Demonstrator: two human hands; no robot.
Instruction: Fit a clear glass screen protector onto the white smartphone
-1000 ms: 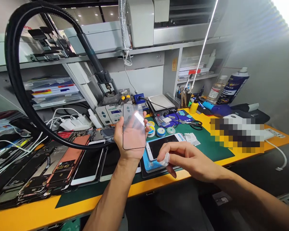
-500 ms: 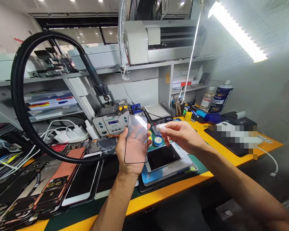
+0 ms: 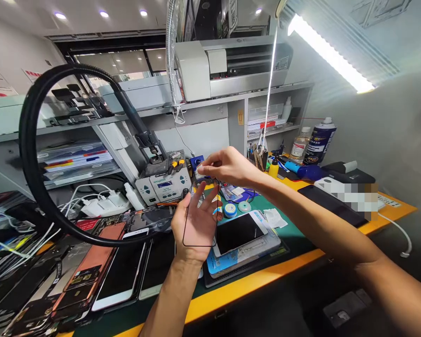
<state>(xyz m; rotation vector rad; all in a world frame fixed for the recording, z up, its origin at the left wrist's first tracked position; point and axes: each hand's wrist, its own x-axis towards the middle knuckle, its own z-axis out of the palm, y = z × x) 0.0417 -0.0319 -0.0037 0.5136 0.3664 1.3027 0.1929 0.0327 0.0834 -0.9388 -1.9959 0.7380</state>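
My left hand [image 3: 196,221] holds a clear phone glass panel [image 3: 199,245] with a thin black border, its fingers behind it and the thumb along the left edge. The palm shows through the glass. At the panel's top edge, my right hand [image 3: 228,164] pinches a small white wad [image 3: 200,170], mostly hidden by the fingers. I cannot tell whether the wad touches the glass. Below and to the right, a white phone with a dark screen [image 3: 240,232] lies on a blue and grey package [image 3: 228,263].
Several phones [image 3: 121,274] and opened phone parts [image 3: 82,276] cover the left side. A thick black hose [image 3: 28,154] loops up from the soldering station [image 3: 164,185]. A blue-white tin [image 3: 230,210] and crumpled white paper [image 3: 275,217] lie behind the phone; a spray can [image 3: 320,140] stands right.
My right hand has moved left and up, bringing the white wad from beside the glass to its top edge. My left hand still holds the glass. The camera view has shifted slightly.
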